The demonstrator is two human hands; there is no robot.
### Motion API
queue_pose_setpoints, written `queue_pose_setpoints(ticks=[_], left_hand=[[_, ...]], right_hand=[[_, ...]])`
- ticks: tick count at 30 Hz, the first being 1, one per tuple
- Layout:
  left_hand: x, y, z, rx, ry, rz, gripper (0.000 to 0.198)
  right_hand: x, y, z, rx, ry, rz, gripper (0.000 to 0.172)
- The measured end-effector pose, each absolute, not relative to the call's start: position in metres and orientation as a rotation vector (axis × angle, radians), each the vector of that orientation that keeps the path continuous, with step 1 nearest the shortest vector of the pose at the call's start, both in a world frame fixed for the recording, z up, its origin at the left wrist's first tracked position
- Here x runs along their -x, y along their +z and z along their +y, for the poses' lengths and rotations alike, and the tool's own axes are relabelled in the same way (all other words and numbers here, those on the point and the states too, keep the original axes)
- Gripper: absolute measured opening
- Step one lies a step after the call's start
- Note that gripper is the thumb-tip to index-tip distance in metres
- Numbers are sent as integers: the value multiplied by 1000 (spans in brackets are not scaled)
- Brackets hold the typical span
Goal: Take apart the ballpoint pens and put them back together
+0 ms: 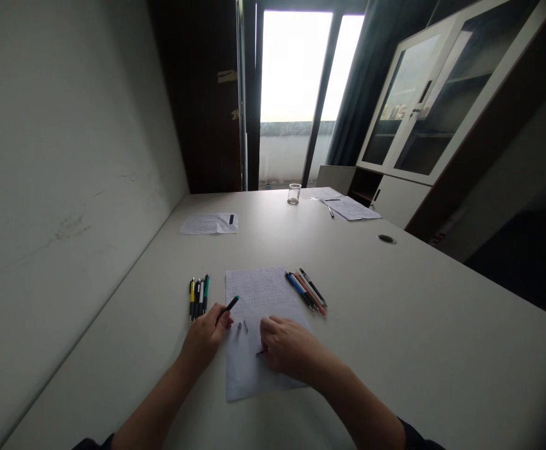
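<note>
A lined sheet of paper (pixel 258 325) with handwriting lies on the white table (pixel 395 325) in front of me. My left hand (pixel 206 337) is closed round a dark pen barrel (pixel 229 306) with a green tip, at the sheet's left edge. My right hand (pixel 286 347) rests curled on the paper, pinching a thin dark piece (pixel 260 353) I cannot name. Two small grey pen parts (pixel 242 326) lie on the sheet between my hands. Several pens (pixel 198 296) lie in a row left of the paper, and several more pens (pixel 307 291) lie to its right.
Farther back lie a folded paper (pixel 210 223) at the left, a small glass jar (pixel 294 193), and more sheets (pixel 345 206) with a pen (pixel 330 212). A cable hole (pixel 387 239) sits in the table at right. A wall runs along the left; a cabinet (pixel 423 106) stands at right.
</note>
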State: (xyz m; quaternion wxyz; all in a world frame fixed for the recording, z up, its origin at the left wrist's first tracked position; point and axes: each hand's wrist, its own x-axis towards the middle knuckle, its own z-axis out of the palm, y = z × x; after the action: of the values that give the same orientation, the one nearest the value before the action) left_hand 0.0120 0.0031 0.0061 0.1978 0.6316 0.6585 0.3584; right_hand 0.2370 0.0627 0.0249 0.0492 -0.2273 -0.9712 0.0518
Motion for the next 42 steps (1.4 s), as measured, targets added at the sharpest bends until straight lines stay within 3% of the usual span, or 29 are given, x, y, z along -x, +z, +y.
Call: queue_pose_setpoints(ticks=[12, 19, 30, 42], left_hand=[[-11, 5, 2, -1786, 978, 1814, 20], [-15, 10, 1, -1910, 999, 1758, 19], [-16, 6, -1, -2070, 1030, 1633, 15], [-17, 9, -2, -2096, 1009, 1631, 15]], right_hand=[[-243, 33, 64, 658, 348, -2874, 10], [-249, 39, 68, 579, 697, -2383, 15], [-249, 42, 73, 637, 1315, -1547, 6], [-249, 43, 78, 747, 1271, -1411, 14]])
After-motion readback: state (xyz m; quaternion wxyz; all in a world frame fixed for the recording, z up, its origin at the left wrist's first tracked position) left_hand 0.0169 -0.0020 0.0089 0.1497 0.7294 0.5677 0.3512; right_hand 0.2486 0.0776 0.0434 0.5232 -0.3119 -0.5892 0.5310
